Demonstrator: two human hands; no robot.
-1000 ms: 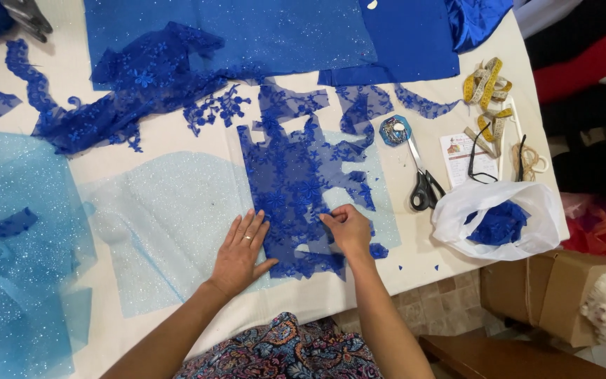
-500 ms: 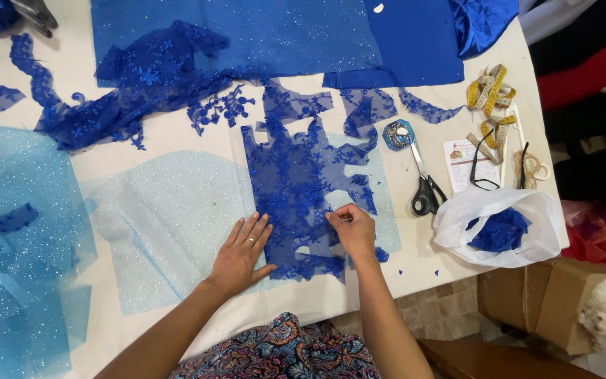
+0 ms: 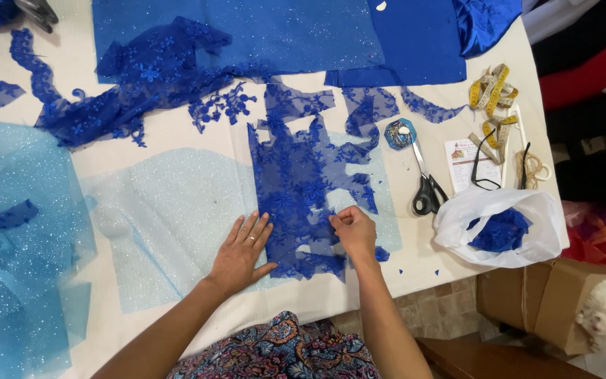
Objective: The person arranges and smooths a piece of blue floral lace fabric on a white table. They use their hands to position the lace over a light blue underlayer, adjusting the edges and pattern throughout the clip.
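We see a white plastic bag (image 3: 527, 224) lying open at the right end of the table (image 3: 177, 137), with scraps of dark blue lace (image 3: 499, 230) bunched inside it; below it, off the table edge, stands a cardboard box (image 3: 527, 302) whose contents we cannot make out. Beside the bag lie black-handled scissors (image 3: 426, 186), a small round blue pincushion (image 3: 400, 133) just above them, a yellow measuring tape (image 3: 492, 91) in a loose heap, a printed card (image 3: 468, 165) and a pair of glasses (image 3: 499, 168) partly over it. Across the far side spread a sheet of royal blue glitter fabric (image 3: 261, 35) and a crumpled length of blue floral lace (image 3: 142, 77), with smaller lace cut-outs scattered near them. Pale blue glitter tulle (image 3: 15, 245) drapes over the left end. In front of us a dark blue lace panel (image 3: 303, 189) lies flat on a light blue fabric piece (image 3: 170, 217), near the table's front edge. Our left hand (image 3: 241, 253) rests flat, fingers spread wide, pressing on the panel's left lower edge and the light fabric under it. Our right hand (image 3: 351, 231) is curled, its fingertips (image 3: 334, 219) pinched together on the panel's right edge; what lies between them is too small to tell.
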